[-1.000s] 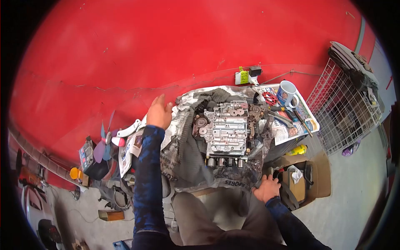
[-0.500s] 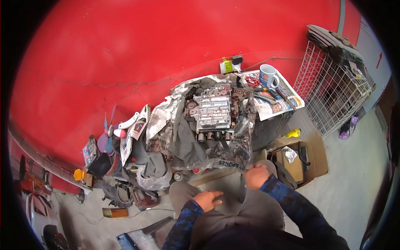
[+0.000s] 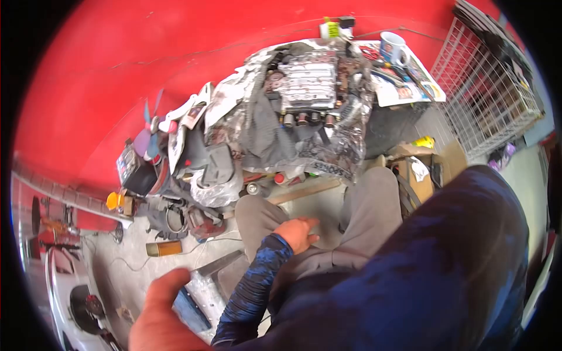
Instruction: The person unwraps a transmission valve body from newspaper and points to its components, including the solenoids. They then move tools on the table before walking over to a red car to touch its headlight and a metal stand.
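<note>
My left hand (image 3: 297,235) rests on my lap between the thighs of my grey trousers. Its fingers are loosely stretched with the thumb apart, and nothing shows in them. Close to the camera at the lower left is my right hand (image 3: 163,316), large and blurred. One digit points up, and the other fingers are out of sight. My right forearm in its blue camouflage sleeve crosses the lower right of the view. Beyond my knees, a metal transmission valve body (image 3: 308,82) with several cylindrical solenoids (image 3: 301,119) along its front edge lies on a dark cloth (image 3: 266,137) and plastic sheeting.
A mug (image 3: 393,48) stands on newspaper (image 3: 410,90) with tools beside it. On the right are a wire cage (image 3: 489,93) and a cardboard box (image 3: 451,167). A small fan (image 3: 151,131), bags and clutter sit at left, near an orange-brown block (image 3: 164,248) on the floor.
My right hand has left my right knee and come up close to the camera, across to the lower left. My left hand stays on my lap. The view has tilted down.
</note>
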Demonstrator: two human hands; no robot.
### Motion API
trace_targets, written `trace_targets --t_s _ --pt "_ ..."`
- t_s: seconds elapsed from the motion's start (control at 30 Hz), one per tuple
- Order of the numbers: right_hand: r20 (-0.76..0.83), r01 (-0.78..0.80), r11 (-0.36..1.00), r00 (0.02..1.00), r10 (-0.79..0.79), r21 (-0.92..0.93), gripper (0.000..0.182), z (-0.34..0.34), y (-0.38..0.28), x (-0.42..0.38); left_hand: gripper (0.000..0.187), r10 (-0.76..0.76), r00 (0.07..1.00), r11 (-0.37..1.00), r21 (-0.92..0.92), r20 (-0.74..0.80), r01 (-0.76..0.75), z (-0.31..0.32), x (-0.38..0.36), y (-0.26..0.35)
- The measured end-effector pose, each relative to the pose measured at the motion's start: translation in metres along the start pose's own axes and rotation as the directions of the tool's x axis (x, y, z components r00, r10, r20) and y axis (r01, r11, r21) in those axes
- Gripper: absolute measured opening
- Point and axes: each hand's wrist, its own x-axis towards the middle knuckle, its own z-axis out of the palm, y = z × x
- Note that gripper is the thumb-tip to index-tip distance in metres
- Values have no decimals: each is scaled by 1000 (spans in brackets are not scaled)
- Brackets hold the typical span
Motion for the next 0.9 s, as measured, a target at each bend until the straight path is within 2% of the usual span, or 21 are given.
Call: trace_targets --t_s 0.03,0.1,0.2,0.33,0.47,0.57,0.6,0.63,0.7,0.77,0.8,0.83,0.87,0.9 --pt "25 -21 999 999 22 -35 42 -2 -1 1 50 6 999 1000 -14 -40 -7 11 -5 -5" --pt "56 -60 996 996 63 -66 42 -3 0 1 55 -41 998 998 -41 45 43 20 -4 -13" --pt "68 -96 990 992 103 -100 43 -5 1 -1 55 -69 995 998 -1 78 69 26 -9 -14" --pt "101 -121 985 986 133 -122 45 -7 4 -1 48 -19 999 998 -64 34 22 26 -5 -13" --pt "131 -159 967 974 187 -197 46 -18 1 -3 53 -103 995 994 -49 -12 102 28 -4 -9" --pt "178 -193 959 957 230 -207 47 -17 4 -9 51 -28 999 999 17 -45 29 22 0 -6" --pt "196 -202 961 951 238 -188 47 -14 9 -13 49 26 998 995 -98 -56 -32 19 -1 -4" --pt "210 -214 965 947 242 -149 48 -10 14 -20 48 79 994 973 -210 -74 -93 14 -3 -3" --pt "242 -225 973 948 207 48 48 8 34 -39 43 -77 997 986 -146 26 80 -15 -13 19" --pt "212 -192 873 972 105 448 57 39 67 -61 45 36 996 973 -229 85 -15 27 20 -20" --pt "227 -207 777 970 85 595 60 60 85 -67 47 24 998 988 -153 62 -14 32 22 -22" --pt "130 -222 725 975 182 652 61 92 95 -76 48 8 1000 997 -77 29 -5 34 24 -26" --pt "32 -216 675 961 275 706 61 131 101 -83 50 -6 1000 995 -99 16 7 27 23 -27" --pt "40 -348 629 892 450 695 62 174 101 -89 52 -20 1000 992 -123 8 21 20 21 -29"
